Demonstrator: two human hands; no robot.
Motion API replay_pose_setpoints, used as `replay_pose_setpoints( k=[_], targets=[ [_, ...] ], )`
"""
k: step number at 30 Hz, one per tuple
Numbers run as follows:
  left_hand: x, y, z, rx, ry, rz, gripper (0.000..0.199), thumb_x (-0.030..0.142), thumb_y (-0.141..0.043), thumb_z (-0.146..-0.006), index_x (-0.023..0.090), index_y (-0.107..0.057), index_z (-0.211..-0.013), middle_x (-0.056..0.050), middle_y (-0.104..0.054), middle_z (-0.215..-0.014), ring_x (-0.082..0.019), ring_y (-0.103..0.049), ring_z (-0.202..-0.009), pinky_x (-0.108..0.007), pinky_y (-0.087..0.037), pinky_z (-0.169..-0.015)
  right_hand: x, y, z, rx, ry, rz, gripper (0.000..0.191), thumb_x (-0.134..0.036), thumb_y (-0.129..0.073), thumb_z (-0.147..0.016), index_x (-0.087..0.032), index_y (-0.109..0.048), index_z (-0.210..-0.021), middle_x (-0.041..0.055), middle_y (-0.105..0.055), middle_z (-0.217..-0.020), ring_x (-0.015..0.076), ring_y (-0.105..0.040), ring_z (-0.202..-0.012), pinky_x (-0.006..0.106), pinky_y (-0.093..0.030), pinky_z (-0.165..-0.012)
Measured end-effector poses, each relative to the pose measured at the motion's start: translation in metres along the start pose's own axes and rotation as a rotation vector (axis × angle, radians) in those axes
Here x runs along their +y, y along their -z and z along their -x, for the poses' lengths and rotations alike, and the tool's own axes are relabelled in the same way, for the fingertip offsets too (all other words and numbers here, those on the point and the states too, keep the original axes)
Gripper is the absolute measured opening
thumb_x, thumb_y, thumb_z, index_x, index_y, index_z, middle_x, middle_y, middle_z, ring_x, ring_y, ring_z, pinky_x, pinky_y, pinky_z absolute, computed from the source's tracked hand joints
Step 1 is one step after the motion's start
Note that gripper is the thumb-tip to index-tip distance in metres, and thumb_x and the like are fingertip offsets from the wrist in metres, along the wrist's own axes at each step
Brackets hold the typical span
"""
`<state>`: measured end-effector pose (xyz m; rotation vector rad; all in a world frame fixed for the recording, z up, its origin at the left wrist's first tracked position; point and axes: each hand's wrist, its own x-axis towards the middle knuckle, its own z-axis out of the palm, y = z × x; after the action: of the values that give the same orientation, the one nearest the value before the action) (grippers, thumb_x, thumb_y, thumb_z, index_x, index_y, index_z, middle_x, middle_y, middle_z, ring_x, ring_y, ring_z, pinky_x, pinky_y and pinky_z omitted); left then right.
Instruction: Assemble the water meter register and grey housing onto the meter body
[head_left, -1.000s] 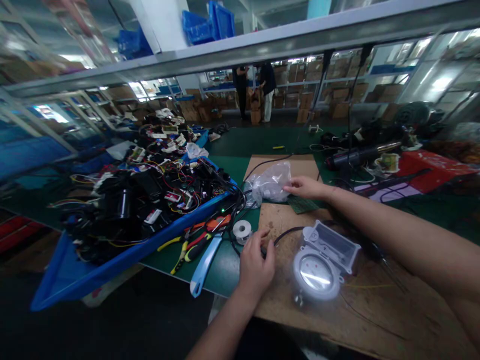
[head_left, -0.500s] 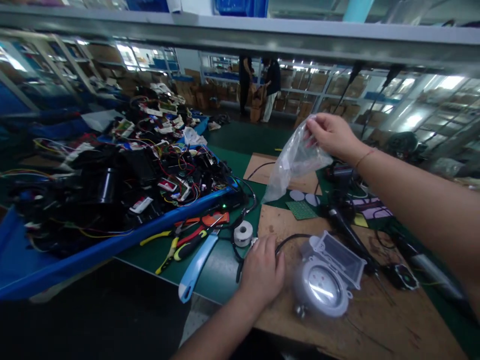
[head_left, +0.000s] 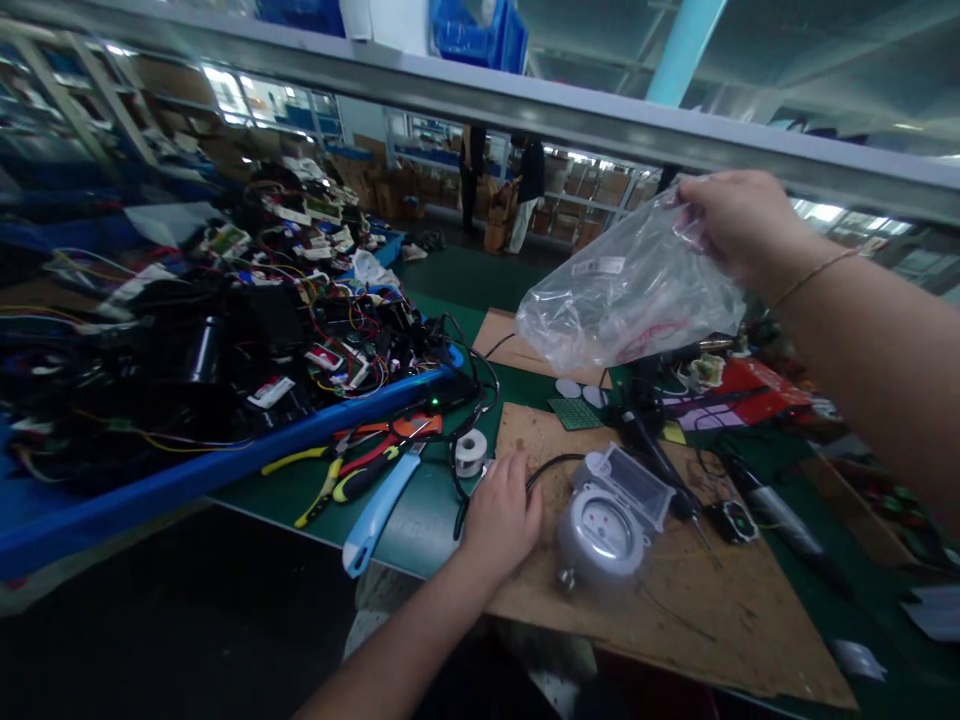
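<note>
A long grey shelf (head_left: 540, 92) barred the way behind and above the grip of the right hand (head_left: 739, 225). To that grip's left, the outspread clear plastic bag (head_left: 622, 300) filled the air. A hard white roll (head_left: 471, 453) crowded the left hand (head_left: 502, 515) on its left; to its right, a thin black cable (head_left: 553, 462) arched toward a round translucent plastic housing (head_left: 609, 530). Well below the bag grip, the flat brown board (head_left: 772, 635) left bare passing room along its near right part.
</note>
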<state>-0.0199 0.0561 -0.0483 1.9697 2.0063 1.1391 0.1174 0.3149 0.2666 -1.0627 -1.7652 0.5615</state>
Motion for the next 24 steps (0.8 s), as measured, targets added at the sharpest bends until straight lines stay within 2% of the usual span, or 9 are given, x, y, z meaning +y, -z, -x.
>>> replay_pose_setpoints(
  k=[3, 7, 10, 13, 16, 20, 24],
  targets=[
    [-0.002, -0.002, 0.000, 0.021, -0.014, -0.017, 0.035, 0.023, -0.056, -0.095, 0.014, -0.051, -0.129, -0.015, -0.065, -0.123, -0.031, -0.060, -0.117, -0.049, -0.052, -0.102, -0.019, 0.010, 0.014, -0.056, -0.145, -0.055, 0.023, -0.011, -0.051, -0.101, -0.004, -0.067, -0.087, -0.0045, -0.049, -0.051, 0.0030, -0.039, -0.042, 0.022, -0.026, -0.050],
    [-0.003, -0.003, 0.000, 0.036, -0.029, -0.030, 0.035, 0.023, -0.056, -0.095, 0.014, -0.051, -0.129, -0.015, -0.065, -0.123, -0.031, -0.061, -0.116, -0.047, -0.052, -0.102, -0.041, 0.026, 0.035, -0.155, -0.260, -0.124, 0.036, -0.013, -0.039, -0.106, -0.005, -0.066, -0.083, -0.0079, -0.042, -0.046, -0.0010, -0.029, -0.037, 0.023, -0.012, -0.048],
    [-0.004, -0.004, 0.002, 0.040, -0.034, -0.038, 0.035, 0.023, -0.055, -0.096, 0.013, -0.051, -0.128, -0.015, -0.065, -0.123, -0.031, -0.061, -0.116, -0.048, -0.053, -0.101, -0.047, 0.038, 0.047, -0.186, -0.306, -0.165, 0.039, -0.018, -0.036, -0.107, -0.007, -0.065, -0.082, -0.0102, -0.038, -0.043, -0.0026, -0.024, -0.034, 0.025, -0.004, -0.049],
    [-0.005, -0.005, 0.003, 0.044, -0.037, -0.045, 0.035, 0.023, -0.055, -0.096, 0.013, -0.051, -0.129, -0.016, -0.065, -0.123, -0.031, -0.061, -0.116, -0.048, -0.053, -0.101, -0.048, 0.050, 0.053, -0.208, -0.335, -0.196, 0.041, -0.023, -0.036, -0.106, -0.007, -0.063, -0.080, -0.0119, -0.033, -0.042, -0.0047, -0.022, -0.033, 0.026, -0.001, -0.050],
    [-0.006, -0.006, 0.003, 0.044, -0.043, -0.050, 0.034, 0.024, -0.054, -0.096, 0.012, -0.051, -0.128, -0.016, -0.065, -0.122, -0.031, -0.061, -0.115, -0.048, -0.053, -0.100, -0.049, 0.058, 0.058, -0.222, -0.313, -0.225, 0.044, -0.025, -0.035, -0.106, -0.006, -0.062, -0.077, -0.0123, -0.031, -0.041, -0.0063, -0.019, -0.034, 0.025, -0.001, -0.050],
    [-0.006, -0.006, 0.003, 0.044, -0.047, -0.060, 0.031, 0.025, -0.053, -0.097, 0.012, -0.052, -0.125, -0.016, -0.066, -0.118, -0.031, -0.062, -0.113, -0.047, -0.053, -0.099, -0.051, 0.064, 0.060, -0.250, -0.231, -0.243, 0.046, -0.025, -0.035, -0.106, -0.007, -0.067, -0.078, -0.0105, -0.038, -0.045, -0.0064, -0.017, -0.035, 0.022, -0.002, -0.047],
    [-0.006, -0.007, 0.003, 0.050, -0.041, -0.068, 0.030, 0.024, -0.053, -0.096, 0.013, -0.053, -0.124, -0.017, -0.066, -0.118, -0.030, -0.062, -0.112, -0.047, -0.053, -0.099, -0.046, 0.074, 0.049, -0.259, -0.090, -0.166, 0.048, -0.015, -0.030, -0.106, -0.005, -0.071, -0.083, -0.0083, -0.049, -0.053, -0.0072, -0.022, -0.037, 0.020, -0.012, -0.048]
  ],
)
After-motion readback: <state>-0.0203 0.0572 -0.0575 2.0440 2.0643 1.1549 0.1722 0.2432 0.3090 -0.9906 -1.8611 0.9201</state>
